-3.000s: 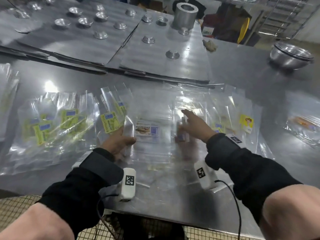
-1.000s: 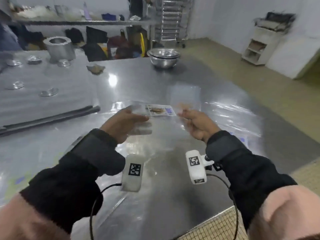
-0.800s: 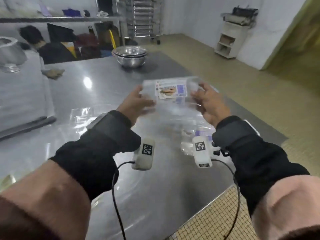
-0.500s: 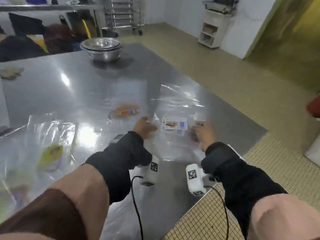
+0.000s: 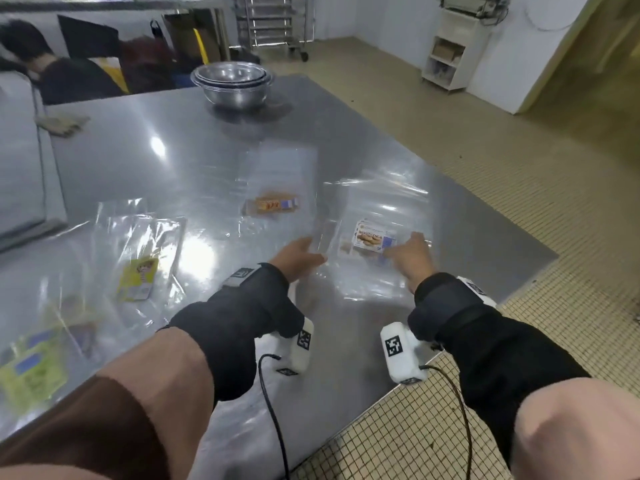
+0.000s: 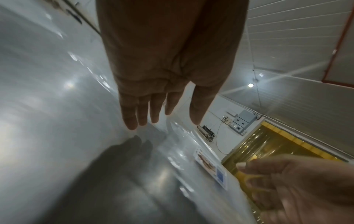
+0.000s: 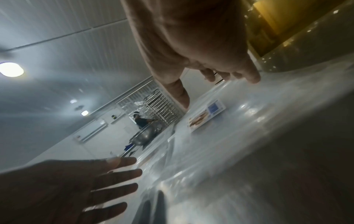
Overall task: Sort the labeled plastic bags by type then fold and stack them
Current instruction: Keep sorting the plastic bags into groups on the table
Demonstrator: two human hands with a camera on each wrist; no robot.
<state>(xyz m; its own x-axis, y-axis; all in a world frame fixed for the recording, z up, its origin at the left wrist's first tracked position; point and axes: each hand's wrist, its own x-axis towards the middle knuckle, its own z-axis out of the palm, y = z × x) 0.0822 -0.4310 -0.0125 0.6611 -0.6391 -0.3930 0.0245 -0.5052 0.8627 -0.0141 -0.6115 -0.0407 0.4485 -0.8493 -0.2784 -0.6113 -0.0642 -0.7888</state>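
Clear plastic bag with white biscuit label (image 5: 373, 239) lies flat on steel table (image 5: 207, 161), long axis running away from person. Left hand (image 5: 298, 258) flat-fingered at its left edge; right hand (image 5: 410, 256) loosely spread at right edge, seemingly pressing, gripping nothing.

Commercial food-production room, we judge: stainless steel worktable (image 5: 346, 109), stacked steel mixing bowls (image 5: 232, 83), wheeled tray rack (image 5: 277, 22), tiled floor (image 5: 519, 185).
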